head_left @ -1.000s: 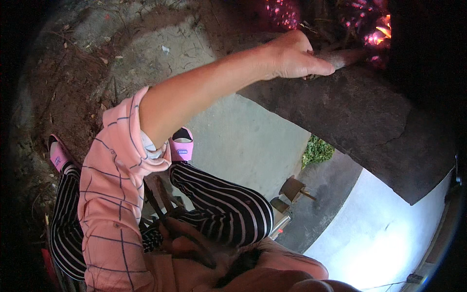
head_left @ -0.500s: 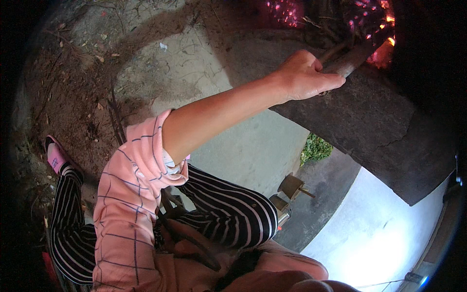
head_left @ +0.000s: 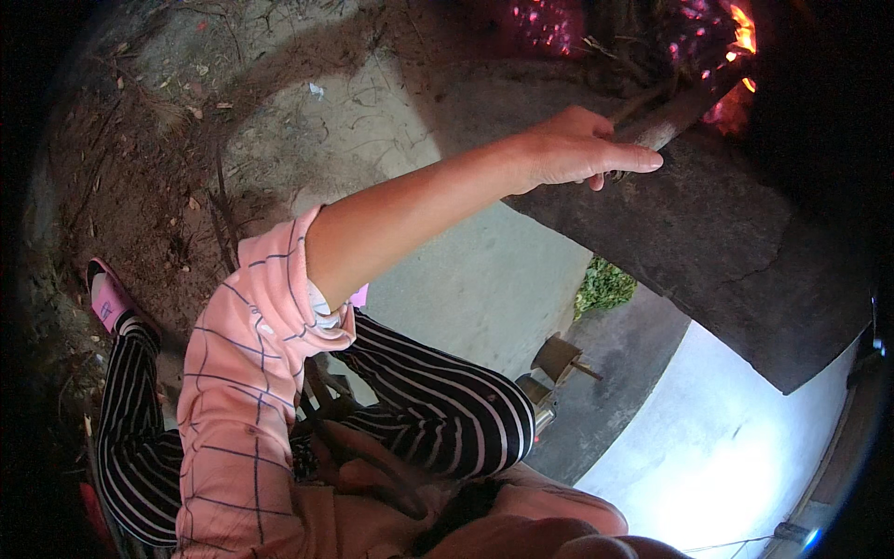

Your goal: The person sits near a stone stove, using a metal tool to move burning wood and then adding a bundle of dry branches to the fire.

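Note:
My left hand reaches out to the upper right, back of the hand up. It is closed around the near end of a stick of firewood, with the thumb stretched along it and fingertips showing underneath. The stick's far end runs into the fire, where orange flame and glowing embers show. A thinner stick lies beside it, just beyond my knuckles. I cannot make out my right hand; a dark, blurred curved shape crosses my lap.
A dark stone-like slab lies under and right of my hand. More embers glow at the top. Green leaves and a small wooden stool-like object are beyond my knee. Soil with twigs covers the left, near my pink slipper.
My left hand has drawn back slightly and its grip has shifted, with fingertips now showing below the stick. The flame at the stick's far end has grown taller.

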`<state>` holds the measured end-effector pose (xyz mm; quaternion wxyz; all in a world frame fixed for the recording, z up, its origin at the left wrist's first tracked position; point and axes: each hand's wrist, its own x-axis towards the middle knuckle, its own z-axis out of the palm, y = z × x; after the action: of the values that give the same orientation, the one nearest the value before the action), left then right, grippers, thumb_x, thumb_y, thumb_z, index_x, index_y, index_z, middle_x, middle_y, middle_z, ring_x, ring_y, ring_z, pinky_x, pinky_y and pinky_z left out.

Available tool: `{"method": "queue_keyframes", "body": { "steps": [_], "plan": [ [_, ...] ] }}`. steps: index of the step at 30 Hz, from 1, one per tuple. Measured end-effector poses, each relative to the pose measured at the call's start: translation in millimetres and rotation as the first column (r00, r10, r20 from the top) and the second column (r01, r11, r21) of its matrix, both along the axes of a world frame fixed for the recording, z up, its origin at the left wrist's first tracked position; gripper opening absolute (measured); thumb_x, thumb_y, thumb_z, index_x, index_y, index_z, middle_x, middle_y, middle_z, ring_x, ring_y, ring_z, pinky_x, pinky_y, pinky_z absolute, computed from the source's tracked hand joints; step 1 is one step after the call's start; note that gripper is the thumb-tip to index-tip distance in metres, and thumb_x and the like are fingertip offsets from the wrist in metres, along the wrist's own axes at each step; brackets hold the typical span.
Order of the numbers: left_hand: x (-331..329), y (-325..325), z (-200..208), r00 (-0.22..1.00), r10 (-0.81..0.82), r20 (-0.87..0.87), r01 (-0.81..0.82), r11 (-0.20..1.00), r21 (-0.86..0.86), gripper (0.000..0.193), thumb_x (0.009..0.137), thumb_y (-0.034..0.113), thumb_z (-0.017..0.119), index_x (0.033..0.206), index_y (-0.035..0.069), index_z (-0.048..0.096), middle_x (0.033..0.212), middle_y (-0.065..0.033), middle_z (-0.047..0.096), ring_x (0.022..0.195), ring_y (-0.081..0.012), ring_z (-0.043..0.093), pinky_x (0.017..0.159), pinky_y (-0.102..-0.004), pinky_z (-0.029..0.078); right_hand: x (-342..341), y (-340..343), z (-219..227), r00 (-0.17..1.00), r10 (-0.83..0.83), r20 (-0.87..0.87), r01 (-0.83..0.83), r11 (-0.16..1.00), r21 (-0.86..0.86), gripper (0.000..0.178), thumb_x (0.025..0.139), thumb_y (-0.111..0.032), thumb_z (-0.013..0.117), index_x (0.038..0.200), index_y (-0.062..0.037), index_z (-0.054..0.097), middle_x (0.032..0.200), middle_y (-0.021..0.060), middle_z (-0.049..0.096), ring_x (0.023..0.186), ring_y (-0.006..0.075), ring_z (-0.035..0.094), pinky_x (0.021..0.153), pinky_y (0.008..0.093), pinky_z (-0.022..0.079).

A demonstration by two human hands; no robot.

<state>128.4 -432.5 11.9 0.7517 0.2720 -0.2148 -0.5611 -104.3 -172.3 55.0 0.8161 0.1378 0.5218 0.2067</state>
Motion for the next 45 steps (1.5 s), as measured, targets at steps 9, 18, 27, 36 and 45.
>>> {"method": "queue_keyframes", "body": {
  "steps": [9, 18, 27, 36, 45],
  "plan": [
    [5.4, 6.1, -8.5, 0.995, -0.055, 0.084, 0.054, 0.998, 0.015, 0.062, 0.077, 0.070, 0.061, 0.091, 0.010, 0.067, 0.074, 0.0009, 0.061, 0.072, -0.0057, 0.058, 0.060, -0.0208, 0.040, -3.4, -1.1, -1.1, 1.000, -0.007, 0.028, 0.007, 1.000, -0.006, 0.023, 0.100, -0.028, 0.047, 0.114, -0.0114, 0.050, 0.067, 0.0004, 0.044, 0.050, 0.0105, 0.041, 0.041, 0.0252, 0.036],
    [9.0, 20.5, -3.8, 0.981, -0.085, 0.172, 0.062, 0.989, 0.131, 0.075, 0.074, 0.077, 0.057, 0.093, 0.005, 0.065, 0.074, -0.0027, 0.061, 0.069, -0.0091, 0.059, 0.059, -0.0227, 0.044, -9.1, -3.6, -0.9, 0.995, 0.026, 0.092, -0.023, 0.999, -0.037, 0.022, 0.099, -0.027, 0.048, 0.115, -0.0118, 0.050, 0.066, 0.0003, 0.043, 0.049, 0.0103, 0.040, 0.040, 0.0251, 0.035],
    [15.6, 89.6, -31.3, 0.959, 0.152, 0.238, -0.250, 0.848, 0.467, 0.057, 0.080, 0.061, 0.065, 0.078, 0.005, 0.055, 0.067, -0.0020, 0.053, 0.057, -0.0109, 0.051, 0.051, -0.0265, 0.041, -22.3, -5.5, 4.2, 0.967, 0.097, 0.236, -0.064, 0.988, -0.141, 0.022, 0.099, -0.025, 0.049, 0.117, -0.0123, 0.049, 0.066, 0.0002, 0.042, 0.049, 0.0101, 0.040, 0.040, 0.0250, 0.035],
    [-9.2, 221.8, -12.3, 0.756, 0.104, 0.646, -0.525, 0.685, 0.505, 0.044, 0.077, 0.027, 0.076, 0.056, 0.009, 0.042, 0.052, -0.0002, 0.045, 0.052, -0.0109, 0.041, 0.046, -0.0334, 0.034, -28.7, 9.4, 1.2, 0.989, 0.128, 0.071, -0.105, 0.960, -0.261, 0.012, 0.093, -0.018, 0.050, 0.101, -0.0107, 0.055, 0.065, -0.0050, 0.034, 0.050, 0.0065, 0.033, 0.039, 0.0218, 0.027],
    [-69.5, 345.8, 13.4, 0.788, 0.076, 0.611, -0.497, 0.664, 0.559, 0.033, 0.079, 0.025, 0.073, 0.062, 0.004, 0.055, 0.062, -0.0034, 0.050, 0.061, -0.0123, 0.045, 0.054, -0.0346, 0.038, -42.9, 27.2, -34.8, 0.901, 0.416, 0.120, -0.318, 0.825, -0.468, 0.019, 0.091, -0.017, 0.056, 0.106, -0.0053, 0.058, 0.058, -0.0070, 0.028, 0.045, 0.0056, 0.027, 0.035, 0.0209, 0.023]
  ]
}}
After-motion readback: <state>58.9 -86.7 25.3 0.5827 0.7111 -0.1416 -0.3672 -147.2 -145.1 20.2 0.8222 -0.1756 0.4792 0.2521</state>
